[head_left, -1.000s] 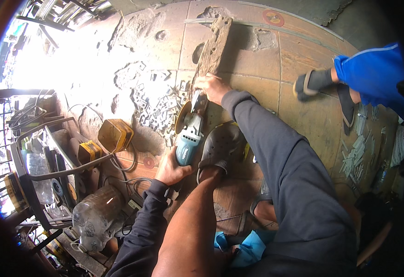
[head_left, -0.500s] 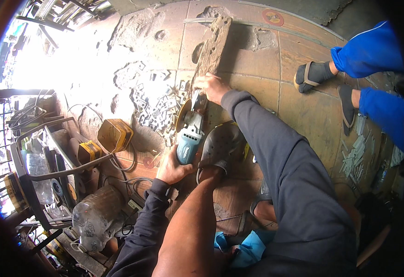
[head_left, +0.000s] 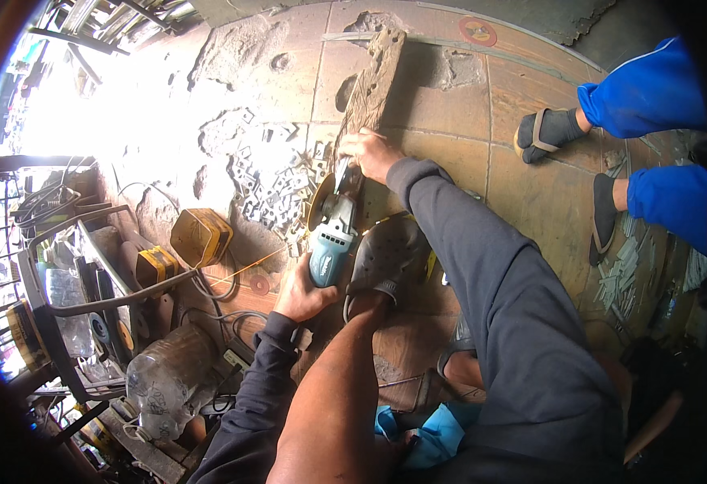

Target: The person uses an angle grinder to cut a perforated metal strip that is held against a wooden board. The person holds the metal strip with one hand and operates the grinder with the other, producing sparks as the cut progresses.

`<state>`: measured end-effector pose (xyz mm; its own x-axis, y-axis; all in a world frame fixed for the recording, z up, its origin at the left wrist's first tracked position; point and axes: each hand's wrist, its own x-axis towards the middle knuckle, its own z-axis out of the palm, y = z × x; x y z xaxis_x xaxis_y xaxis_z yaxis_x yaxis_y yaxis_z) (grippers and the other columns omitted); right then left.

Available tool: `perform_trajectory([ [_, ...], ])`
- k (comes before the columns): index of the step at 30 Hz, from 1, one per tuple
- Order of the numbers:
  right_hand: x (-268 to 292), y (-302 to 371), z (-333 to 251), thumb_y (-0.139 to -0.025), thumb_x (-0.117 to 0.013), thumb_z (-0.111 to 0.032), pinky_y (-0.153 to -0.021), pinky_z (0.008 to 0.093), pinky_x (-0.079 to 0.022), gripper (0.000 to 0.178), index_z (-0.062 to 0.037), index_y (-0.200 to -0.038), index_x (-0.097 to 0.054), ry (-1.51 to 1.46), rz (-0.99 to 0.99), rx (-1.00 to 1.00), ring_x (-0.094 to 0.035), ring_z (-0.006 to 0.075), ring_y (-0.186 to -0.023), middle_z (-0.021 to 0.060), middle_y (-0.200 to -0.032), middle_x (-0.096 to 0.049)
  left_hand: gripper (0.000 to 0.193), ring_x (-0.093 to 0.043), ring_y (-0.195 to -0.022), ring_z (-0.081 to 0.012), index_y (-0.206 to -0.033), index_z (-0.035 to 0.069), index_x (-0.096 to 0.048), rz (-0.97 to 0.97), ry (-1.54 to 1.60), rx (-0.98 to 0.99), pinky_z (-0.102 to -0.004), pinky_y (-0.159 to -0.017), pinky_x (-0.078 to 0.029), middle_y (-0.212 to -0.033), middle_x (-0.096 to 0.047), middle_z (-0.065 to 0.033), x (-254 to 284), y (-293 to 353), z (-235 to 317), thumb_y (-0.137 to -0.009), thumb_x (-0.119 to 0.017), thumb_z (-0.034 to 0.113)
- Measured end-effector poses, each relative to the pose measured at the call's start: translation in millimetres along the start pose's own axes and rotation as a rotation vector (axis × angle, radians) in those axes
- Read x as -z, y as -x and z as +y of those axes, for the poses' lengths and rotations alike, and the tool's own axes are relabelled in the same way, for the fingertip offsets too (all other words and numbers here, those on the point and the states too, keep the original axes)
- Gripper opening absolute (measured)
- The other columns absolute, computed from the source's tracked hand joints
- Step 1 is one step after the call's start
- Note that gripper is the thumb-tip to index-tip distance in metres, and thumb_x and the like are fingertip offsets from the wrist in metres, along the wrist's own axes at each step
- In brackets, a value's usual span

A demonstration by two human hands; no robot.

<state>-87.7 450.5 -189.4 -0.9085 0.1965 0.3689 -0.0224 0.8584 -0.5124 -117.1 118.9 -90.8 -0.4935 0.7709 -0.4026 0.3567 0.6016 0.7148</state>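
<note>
My left hand (head_left: 305, 292) is wrapped around the teal body of an angle grinder (head_left: 331, 256). Its tan disc (head_left: 319, 202) stands on edge beside a long, worn wooden plank (head_left: 372, 89). At the plank's near end my right hand (head_left: 371, 153) is closed, fingers pinched on a thin, light metal strip (head_left: 342, 176) that reaches down to the disc. An orange streak of sparks flies from the disc toward the lower left. My shoe, a dark clog (head_left: 386, 254), rests right beside the grinder.
Small cut metal pieces (head_left: 277, 189) lie heaped left of the disc. A yellow container (head_left: 201, 236), a metal frame (head_left: 119, 302), cables and a clear plastic jug (head_left: 168, 383) crowd the left. Another person's sandalled foot (head_left: 559, 133) is at right, near scattered metal strips (head_left: 621, 278).
A streak of sparks now shows to the lower left of the disc. The other person's nearer foot has shifted toward me. My hands have hardly moved.
</note>
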Motion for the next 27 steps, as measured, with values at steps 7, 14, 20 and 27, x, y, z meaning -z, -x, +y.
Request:
perform_trajectory([
  [7, 1.5, -0.3, -1.1, -0.088, -0.067, -0.001, -0.1, 0.039, -0.052, 0.024, -0.0107, -0.107, -0.077, 0.001, -0.001, 0.006, -0.068, 0.0269, -0.107, 0.0061, -0.113, -0.073, 0.084, -0.073, -0.109, -0.0426, -0.139, -0.007, -0.057, 0.009, 0.009, -0.022, -0.0466, -0.098, -0.055, -0.113, -0.073, -0.0316, 0.1, -0.9, 1.0, -0.067, -0.084, 0.026],
  [14, 2.0, 0.4, -1.1, -0.088, -0.068, -0.002, -0.1, 0.0385, -0.051, 0.022, -0.011, -0.106, -0.077, -0.003, 0.01, 0.035, -0.069, 0.0256, -0.107, 0.0063, -0.112, -0.073, 0.083, -0.072, -0.11, -0.0427, -0.138, -0.008, -0.057, -0.005, 0.028, -0.013, -0.0457, -0.099, -0.055, -0.114, -0.072, -0.0314, 0.7, -2.8, 0.9, -0.067, -0.085, 0.026],
  [20, 1.4, 0.9, -0.8, -0.087, -0.07, -0.002, -0.099, 0.0399, -0.052, 0.021, -0.0104, -0.105, -0.077, -0.027, 0.029, 0.024, -0.069, 0.0279, -0.106, 0.0073, -0.111, -0.073, 0.083, -0.072, -0.11, -0.0411, -0.137, -0.009, -0.058, -0.004, 0.045, -0.016, -0.0453, -0.099, -0.055, -0.113, -0.072, -0.0309, 1.3, -3.8, 2.0, -0.067, -0.085, 0.026],
  [27, 1.6, 0.7, -0.2, -0.087, -0.071, -0.002, -0.099, 0.0403, -0.053, 0.021, -0.0104, -0.105, -0.077, -0.016, 0.01, 0.021, -0.069, 0.0282, -0.106, 0.007, -0.112, -0.074, 0.083, -0.072, -0.109, -0.043, -0.136, -0.008, -0.059, -0.009, 0.051, -0.019, -0.0466, -0.098, -0.056, -0.113, -0.073, -0.0319, 2.9, -3.7, 4.9, -0.067, -0.086, 0.028],
])
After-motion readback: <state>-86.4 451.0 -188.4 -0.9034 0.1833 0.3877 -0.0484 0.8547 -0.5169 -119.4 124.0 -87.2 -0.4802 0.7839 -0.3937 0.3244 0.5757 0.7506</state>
